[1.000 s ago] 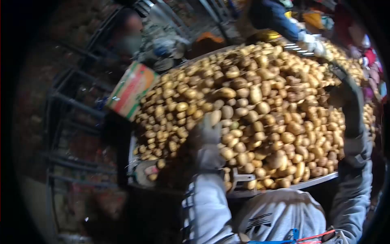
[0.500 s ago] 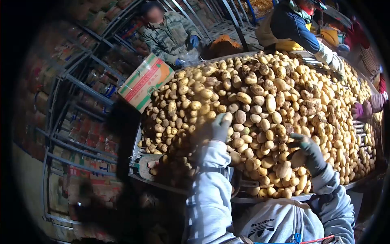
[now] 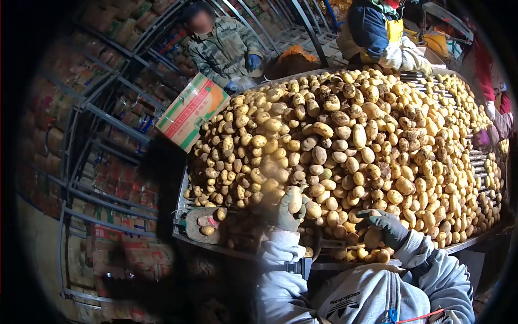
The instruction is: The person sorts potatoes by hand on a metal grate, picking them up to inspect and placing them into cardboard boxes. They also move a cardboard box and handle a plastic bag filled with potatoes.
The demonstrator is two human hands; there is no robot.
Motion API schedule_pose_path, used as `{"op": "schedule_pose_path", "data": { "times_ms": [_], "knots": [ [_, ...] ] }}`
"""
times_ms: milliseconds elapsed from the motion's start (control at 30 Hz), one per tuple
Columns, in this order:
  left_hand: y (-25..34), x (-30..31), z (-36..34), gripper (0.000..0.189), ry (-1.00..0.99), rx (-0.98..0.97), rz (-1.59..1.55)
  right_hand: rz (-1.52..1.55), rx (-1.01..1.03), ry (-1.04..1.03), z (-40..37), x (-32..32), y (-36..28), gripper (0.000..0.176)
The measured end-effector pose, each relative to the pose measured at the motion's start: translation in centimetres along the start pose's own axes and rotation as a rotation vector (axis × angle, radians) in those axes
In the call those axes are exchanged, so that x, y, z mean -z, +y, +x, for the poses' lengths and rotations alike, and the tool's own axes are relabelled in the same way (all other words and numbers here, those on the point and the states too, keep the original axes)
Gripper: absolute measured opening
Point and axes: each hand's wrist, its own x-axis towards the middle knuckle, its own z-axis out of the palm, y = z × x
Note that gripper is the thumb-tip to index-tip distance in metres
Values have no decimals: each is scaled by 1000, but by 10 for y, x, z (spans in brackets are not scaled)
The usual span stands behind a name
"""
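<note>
A big heap of potatoes [image 3: 359, 136], some with dark soil on them, covers the sorting table in front of me. Near its front edge my left hand [image 3: 286, 215], in a dark glove, is closed around a pale potato [image 3: 294, 200]. My right hand [image 3: 389, 227], gloved too, curls over a browner potato [image 3: 372, 237] a little above the pile; its index finger points left and the palm side is hidden. A metal scoop-like tray [image 3: 195, 224] with a few potatoes lies left of my left hand.
A printed cardboard box [image 3: 192, 112] leans at the table's left rim. Across the heap stand a person in camouflage [image 3: 224, 48] and a person in a yellow apron [image 3: 395, 29]. Another person's purple glove [image 3: 488, 135] is at the far right. Metal racks [image 3: 116, 127] rise on the left.
Both my hands have drawn back toward me with their potatoes, the right one also leftward. Potatoes have appeared in the tray. The aproned person has straightened up and shifted their arms left.
</note>
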Motion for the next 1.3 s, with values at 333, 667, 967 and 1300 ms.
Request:
{"op": "schedule_pose_path", "data": {
  "times_ms": [333,667,967,1300],
  "knots": [
    [-11,-11,16,65,-404,122,-100,-95,49,3,-5,6,9,49],
    [-17,-54,21,53,-276,103,62,-92,76,19,-18,18,12,60],
    [-24,-67,30,48,-343,218,-44,62,60,12,-25,40,28,50],
    [-25,-77,23,52,-309,136,16,137,68,26,-25,43,39,55]
  ]
}}
